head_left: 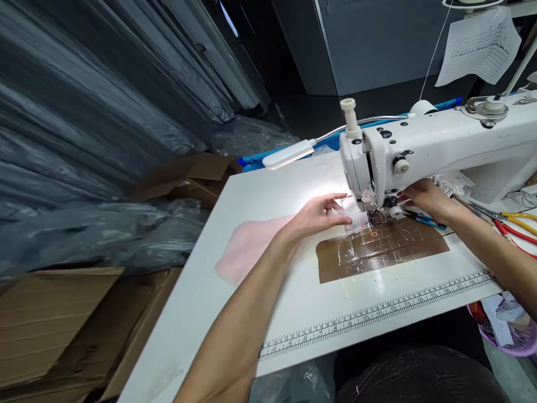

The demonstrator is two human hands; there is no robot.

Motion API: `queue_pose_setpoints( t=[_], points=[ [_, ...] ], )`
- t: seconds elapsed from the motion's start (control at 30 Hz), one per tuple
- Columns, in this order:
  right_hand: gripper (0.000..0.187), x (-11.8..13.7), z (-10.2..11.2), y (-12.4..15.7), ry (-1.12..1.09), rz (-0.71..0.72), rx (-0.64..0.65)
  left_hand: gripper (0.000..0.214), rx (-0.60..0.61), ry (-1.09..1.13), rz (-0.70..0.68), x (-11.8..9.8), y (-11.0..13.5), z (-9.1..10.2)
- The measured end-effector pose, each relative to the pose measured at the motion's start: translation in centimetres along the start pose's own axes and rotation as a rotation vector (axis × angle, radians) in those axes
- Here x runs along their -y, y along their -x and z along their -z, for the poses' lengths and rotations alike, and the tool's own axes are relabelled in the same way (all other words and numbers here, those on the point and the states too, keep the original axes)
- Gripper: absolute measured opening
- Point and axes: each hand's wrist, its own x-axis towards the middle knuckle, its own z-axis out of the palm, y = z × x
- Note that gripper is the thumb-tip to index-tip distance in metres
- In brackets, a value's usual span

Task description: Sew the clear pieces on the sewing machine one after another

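Note:
A white sewing machine (440,148) stands on the table, its needle area lit by a lamp. My left hand (316,215) is just left of the needle, thumb and forefinger stretched apart over a thin pale fabric (359,219). A sheer pink piece of fabric (247,243) lies flat to the left, partly under my left forearm. My right hand (422,196) reaches behind the presser foot from the right; the machine head hides its fingertips. Blue-handled thread snips (425,220) are beside that wrist. Brown tape (377,249) covers the tabletop in front of the needle.
Scissors with red and yellow handles (518,221) lie at the right. A printed ruler (377,313) runs along the front edge of the white table (201,291). The lamp (289,154) juts out left of the machine. Cardboard boxes (54,324) stand left; a purple basket (522,350) sits below right.

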Motion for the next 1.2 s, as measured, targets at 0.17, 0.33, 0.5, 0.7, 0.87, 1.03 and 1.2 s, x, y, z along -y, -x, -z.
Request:
queue_pose_setpoints(
  t=[0.17,0.33,0.5,0.7,0.87,1.03,1.2],
  points=[
    [0.030,-2.6,3.7,6.1,0.447,0.198,-0.030,0.053,-0.122,-0.079,-0.019,-0.2,-0.2,-0.3],
    [0.040,-4.7,4.0,7.3,0.725,0.358,0.037,0.057,-0.055,-0.001,0.090,-0.8,0.2,-0.2],
    [0.039,-5.0,2.8,6.6,0.958,0.395,-0.009,0.081,-0.101,0.255,0.184,-1.2,1.0,-0.5],
    [0.042,-4.2,2.6,7.1,0.872,0.378,-0.065,0.087,-0.100,0.464,0.249,-0.5,1.4,-1.4],
    [0.030,-2.5,1.3,8.5,0.444,0.206,0.183,0.081,-0.032,0.483,0.235,-0.5,1.7,-2.6],
    [0.024,-0.5,-2.2,7.5,0.536,0.224,0.285,0.088,0.046,0.494,0.180,-1.2,2.1,-4.0],
    [0.040,0.8,-5.2,5.0,0.791,0.233,0.247,0.095,0.003,0.543,0.102,-1.4,2.5,-4.7]
  ],
)
